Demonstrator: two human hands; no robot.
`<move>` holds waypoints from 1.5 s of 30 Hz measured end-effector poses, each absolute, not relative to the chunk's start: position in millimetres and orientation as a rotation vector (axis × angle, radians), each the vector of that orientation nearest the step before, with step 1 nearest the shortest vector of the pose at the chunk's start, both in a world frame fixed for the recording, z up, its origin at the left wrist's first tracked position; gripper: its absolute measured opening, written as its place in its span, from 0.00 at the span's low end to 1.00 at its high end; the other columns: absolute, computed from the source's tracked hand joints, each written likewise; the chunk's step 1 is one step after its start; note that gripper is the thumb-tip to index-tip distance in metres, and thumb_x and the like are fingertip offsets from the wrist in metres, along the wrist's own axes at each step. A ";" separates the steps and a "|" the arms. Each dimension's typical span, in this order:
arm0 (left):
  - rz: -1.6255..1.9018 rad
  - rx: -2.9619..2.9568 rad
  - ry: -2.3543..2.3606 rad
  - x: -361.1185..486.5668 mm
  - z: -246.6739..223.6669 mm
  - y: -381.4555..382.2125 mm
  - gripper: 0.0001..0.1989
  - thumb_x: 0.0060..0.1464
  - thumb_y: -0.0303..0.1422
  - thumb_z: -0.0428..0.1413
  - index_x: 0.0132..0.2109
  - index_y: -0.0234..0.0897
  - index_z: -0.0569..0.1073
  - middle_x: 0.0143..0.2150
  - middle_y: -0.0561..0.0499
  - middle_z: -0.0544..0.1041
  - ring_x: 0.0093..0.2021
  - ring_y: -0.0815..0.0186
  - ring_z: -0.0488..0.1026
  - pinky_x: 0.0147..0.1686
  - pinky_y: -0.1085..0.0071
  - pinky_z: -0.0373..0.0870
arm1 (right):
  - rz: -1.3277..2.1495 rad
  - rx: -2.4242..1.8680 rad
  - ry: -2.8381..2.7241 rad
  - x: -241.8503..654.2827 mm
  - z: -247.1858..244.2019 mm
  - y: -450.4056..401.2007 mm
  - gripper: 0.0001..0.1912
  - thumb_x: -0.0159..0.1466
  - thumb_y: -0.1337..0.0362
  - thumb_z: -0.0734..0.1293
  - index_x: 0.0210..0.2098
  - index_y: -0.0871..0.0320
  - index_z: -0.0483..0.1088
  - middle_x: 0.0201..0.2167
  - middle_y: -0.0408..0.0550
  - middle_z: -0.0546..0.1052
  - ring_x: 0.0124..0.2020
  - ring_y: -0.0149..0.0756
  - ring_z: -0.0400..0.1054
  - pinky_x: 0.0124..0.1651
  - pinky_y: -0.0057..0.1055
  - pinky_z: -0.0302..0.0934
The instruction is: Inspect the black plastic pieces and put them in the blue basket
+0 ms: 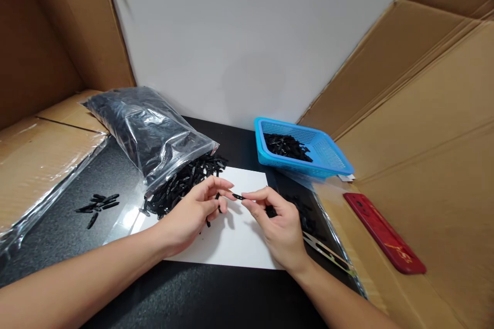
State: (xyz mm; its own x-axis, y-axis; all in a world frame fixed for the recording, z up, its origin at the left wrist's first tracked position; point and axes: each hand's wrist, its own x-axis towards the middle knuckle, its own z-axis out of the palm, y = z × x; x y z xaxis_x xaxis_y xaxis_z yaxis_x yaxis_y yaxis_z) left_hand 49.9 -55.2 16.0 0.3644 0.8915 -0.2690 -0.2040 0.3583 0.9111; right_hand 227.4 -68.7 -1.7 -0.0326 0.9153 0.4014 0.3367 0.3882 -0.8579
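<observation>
Between thumb and forefinger, my right hand [276, 221] pinches a small, slim black piece [238, 197] above a white sheet [231, 244]. More black shows under its curled fingers. My left hand [198, 211] is to the left, fingers curled around a few similar black pieces, one forefinger tip close to the pinched piece. Beside my left hand, a pile of black pieces [177, 187] lies at the mouth of a clear plastic bag [148, 126] full of dark contents.
A blue basket [334, 157] with black pieces stands at the back right. Several black pieces [98, 203] lie on the dark table at left. At right are a flat metal-like strip [328, 252] and a red case [386, 234]. Cardboard walls [432, 92] flank the table.
</observation>
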 end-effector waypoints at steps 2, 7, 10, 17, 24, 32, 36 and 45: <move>0.844 0.948 0.908 50.1 14.6 -55.7 0.11 0.52 0.24 0.54 0.43 0.37 0.70 0.30 0.55 0.70 0.29 0.70 0.62 0.30 0.72 0.54 | 0.707 -1.138 -1.573 228.4 -1.7 -68.8 0.04 0.61 0.65 0.69 0.32 0.58 0.77 0.22 0.42 0.75 0.23 0.31 0.66 0.27 0.27 0.60; 0.821 0.965 0.853 49.7 12.9 -54.0 0.06 0.59 0.31 0.55 0.43 0.38 0.66 0.29 0.54 0.75 0.25 0.72 0.63 0.26 0.73 0.52 | 0.784 -1.151 -1.518 228.6 -3.4 -67.4 0.07 0.62 0.62 0.69 0.29 0.58 0.74 0.22 0.42 0.74 0.25 0.33 0.66 0.30 0.28 0.61; 0.800 0.972 0.864 49.3 13.2 -53.0 0.07 0.60 0.35 0.56 0.39 0.37 0.65 0.31 0.52 0.78 0.21 0.76 0.59 0.25 0.75 0.51 | 0.851 -1.157 -1.462 228.3 -3.8 -65.3 0.11 0.62 0.60 0.69 0.26 0.57 0.71 0.21 0.41 0.71 0.24 0.32 0.64 0.30 0.28 0.59; 0.783 0.973 0.884 49.3 13.9 -54.8 0.07 0.59 0.35 0.57 0.41 0.37 0.69 0.18 0.60 0.67 0.24 0.73 0.59 0.26 0.76 0.53 | 0.978 -1.123 -1.394 227.3 -3.7 -65.4 0.12 0.61 0.58 0.70 0.25 0.58 0.71 0.19 0.38 0.65 0.21 0.28 0.56 0.26 0.27 0.52; 0.786 1.018 0.887 50.1 14.7 -54.0 0.10 0.58 0.37 0.58 0.41 0.36 0.69 0.31 0.51 0.79 0.22 0.74 0.59 0.26 0.74 0.53 | 1.657 -0.806 -0.876 229.7 -0.3 -61.5 0.16 0.62 0.55 0.66 0.24 0.56 0.61 0.14 0.34 0.62 0.12 0.22 0.45 0.16 0.22 0.37; 0.769 1.187 0.899 48.6 16.8 -54.3 0.08 0.60 0.37 0.54 0.39 0.36 0.67 0.34 0.49 0.80 0.24 0.73 0.61 0.27 0.74 0.55 | 1.272 -1.037 -1.222 231.7 -1.4 -60.0 0.10 0.60 0.57 0.71 0.32 0.56 0.71 0.15 0.33 0.61 0.16 0.24 0.49 0.19 0.23 0.44; 0.764 1.227 0.893 49.3 19.2 -54.9 0.06 0.60 0.35 0.54 0.38 0.37 0.68 0.28 0.54 0.76 0.25 0.72 0.61 0.26 0.74 0.55 | 0.975 -1.150 -1.542 232.4 -0.6 -64.0 0.06 0.61 0.63 0.70 0.37 0.56 0.78 0.21 0.41 0.73 0.23 0.30 0.60 0.29 0.28 0.56; 0.827 1.142 0.926 45.9 7.4 -53.1 0.27 0.30 0.18 0.44 0.40 0.40 0.72 0.36 0.54 0.70 0.36 0.67 0.64 0.32 0.72 0.56 | 1.001 -1.195 -1.388 231.4 -2.3 -60.7 0.06 0.59 0.61 0.71 0.29 0.56 0.78 0.24 0.43 0.76 0.26 0.32 0.65 0.32 0.29 0.59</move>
State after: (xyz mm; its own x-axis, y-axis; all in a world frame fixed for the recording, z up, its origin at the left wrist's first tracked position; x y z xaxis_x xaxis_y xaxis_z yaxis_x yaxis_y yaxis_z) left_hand 45.9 -53.1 7.4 0.3958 0.9015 -0.1750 -0.0723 0.2206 0.9727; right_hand 231.4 -60.7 -2.3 -0.0038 0.9857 0.1682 0.1520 0.1668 -0.9742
